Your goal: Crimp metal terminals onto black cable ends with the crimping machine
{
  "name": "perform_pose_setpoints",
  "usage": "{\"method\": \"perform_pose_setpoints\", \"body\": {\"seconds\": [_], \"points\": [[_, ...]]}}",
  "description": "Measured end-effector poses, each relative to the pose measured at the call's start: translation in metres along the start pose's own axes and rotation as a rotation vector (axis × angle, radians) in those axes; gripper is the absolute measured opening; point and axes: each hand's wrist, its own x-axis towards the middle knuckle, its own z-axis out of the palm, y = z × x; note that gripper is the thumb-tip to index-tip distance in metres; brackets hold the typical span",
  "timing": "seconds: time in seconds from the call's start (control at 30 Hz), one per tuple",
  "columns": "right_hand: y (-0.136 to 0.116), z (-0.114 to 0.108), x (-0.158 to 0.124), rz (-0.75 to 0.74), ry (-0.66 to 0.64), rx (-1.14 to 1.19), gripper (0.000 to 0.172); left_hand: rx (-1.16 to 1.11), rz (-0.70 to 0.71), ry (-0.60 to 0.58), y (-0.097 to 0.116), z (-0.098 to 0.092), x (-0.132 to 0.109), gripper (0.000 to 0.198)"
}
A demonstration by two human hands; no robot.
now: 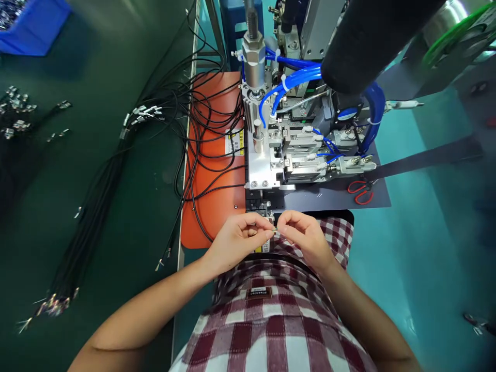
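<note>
My left hand [245,236] and my right hand [306,236] meet in front of my lap, at the front edge of the machine. Thumb and forefinger are pinched together on each. Between the fingertips shows a tiny length of thin green wire [275,229]; the rest of it is hidden by my fingers. Just behind my hands is the metal machine [265,170], with a small black fixture [258,199] low at its front. Several black cables [205,155] run from the machine's left side across an orange plate [219,206].
On the dark green table at left lies a long bundle of black cables [96,201] with stripped ends. Metal connectors [17,106] and a blue bin [39,26] are farther back. Red-handled scissors [361,192] rest on the grey plate. A dark cylinder [372,41] overhangs at upper right.
</note>
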Motion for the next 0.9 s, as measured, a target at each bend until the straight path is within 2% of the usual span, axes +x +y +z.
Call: {"method": "perform_pose_setpoints", "body": {"seconds": [0.23,0.4,0.5,0.63,0.77,0.9], "points": [[0.002,-0.015,0.016,0.229,-0.254,0.172,0.007,0.104,-0.088,-0.135,0.001,-0.002,0.002,0.015],[0.006,-0.015,0.021,0.229,-0.327,0.174,0.01,0.099,-0.125,-0.133,-0.001,-0.002,0.002,0.013],[0.006,-0.014,0.018,0.156,-0.272,0.141,0.016,0.05,-0.096,-0.059,-0.002,-0.002,0.002,0.012],[0.004,-0.01,0.008,0.012,-0.12,0.012,0.017,0.015,-0.026,0.03,-0.003,-0.002,0.003,0.015],[0.001,-0.002,-0.001,-0.095,0.005,-0.169,0.013,0.021,-0.014,0.051,-0.003,-0.002,0.004,0.019],[0.0,0.005,-0.004,-0.15,0.077,-0.291,0.013,0.044,-0.007,0.055,-0.002,0.0,0.004,0.019]]}}
